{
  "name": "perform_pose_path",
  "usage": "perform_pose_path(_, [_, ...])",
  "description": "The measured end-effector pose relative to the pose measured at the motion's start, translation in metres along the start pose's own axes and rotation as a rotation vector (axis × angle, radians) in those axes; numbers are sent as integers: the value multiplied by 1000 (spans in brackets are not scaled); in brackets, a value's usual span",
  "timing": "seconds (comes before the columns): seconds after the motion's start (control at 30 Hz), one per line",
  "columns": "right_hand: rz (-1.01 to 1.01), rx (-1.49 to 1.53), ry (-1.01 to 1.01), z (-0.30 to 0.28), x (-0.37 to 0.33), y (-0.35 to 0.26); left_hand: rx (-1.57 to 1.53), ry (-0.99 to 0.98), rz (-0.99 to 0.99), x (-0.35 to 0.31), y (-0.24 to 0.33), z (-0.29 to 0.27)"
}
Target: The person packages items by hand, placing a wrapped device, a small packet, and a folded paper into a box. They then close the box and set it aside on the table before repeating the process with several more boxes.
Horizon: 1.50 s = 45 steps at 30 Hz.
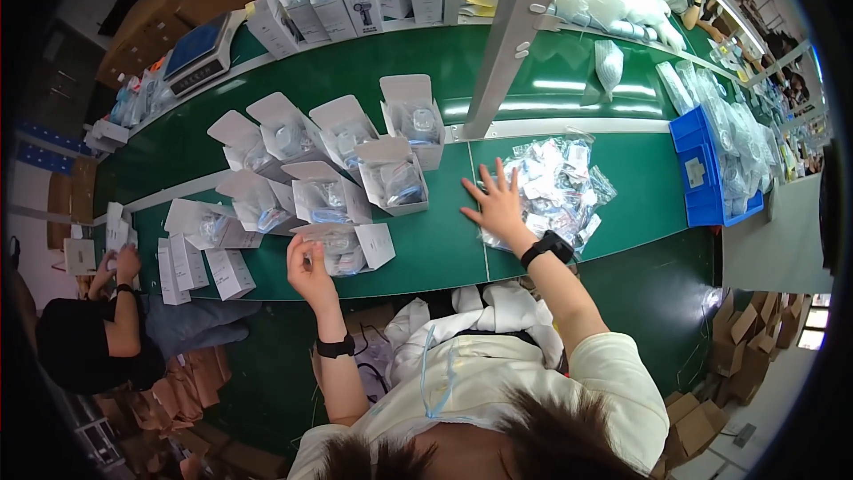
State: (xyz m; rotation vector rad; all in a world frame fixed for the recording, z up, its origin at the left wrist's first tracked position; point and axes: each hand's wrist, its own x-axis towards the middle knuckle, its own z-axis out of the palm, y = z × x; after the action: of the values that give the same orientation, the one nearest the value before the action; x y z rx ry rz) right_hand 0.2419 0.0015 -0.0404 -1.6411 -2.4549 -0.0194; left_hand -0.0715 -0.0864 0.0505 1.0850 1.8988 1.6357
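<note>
My right hand (499, 212) is open, fingers spread, at the left edge of a heap of small clear plastic packets (560, 182) with pale and coloured contents. My left hand (311, 277) is closed with curled fingers at the left side of the nearest open white box (377, 247). What its fingertips hold, if anything, I cannot make out. Inside that box lie clear-wrapped items. Behind it several more white boxes stand with flaps raised, among them one box (400, 173) with a bagged clear part and a blue piece inside.
Closed white cartons (229, 274) stand at the left of the green table (426, 258). A blue bin (697, 169) of bagged parts sits at the right. A grey upright post (506, 44) rises behind the table. Another person (98, 329) works at far left.
</note>
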Motion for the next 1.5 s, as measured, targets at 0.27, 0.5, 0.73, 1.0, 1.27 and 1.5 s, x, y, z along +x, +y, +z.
perform_pose_path(0.27, [-19,-93,38,-6,-15,77,86,81,113,-6,6,8])
perform_pose_path(0.5, [-65,-204,65,0,-40,164,289,137,236,-12,15,28])
perform_pose_path(0.73, [-30,49,276,-31,-34,135,59,307,162,-32,19,-26])
perform_pose_path(1.0, [-713,1104,418,-121,-43,-94,365,593,27,25,-58,-209])
perform_pose_path(1.27, [-233,1275,-480,0,12,-397,1114,551,-81,206,-211,-407])
perform_pose_path(1.5, [-19,1299,-381,114,105,-492,848,90,-390,263,-241,-415])
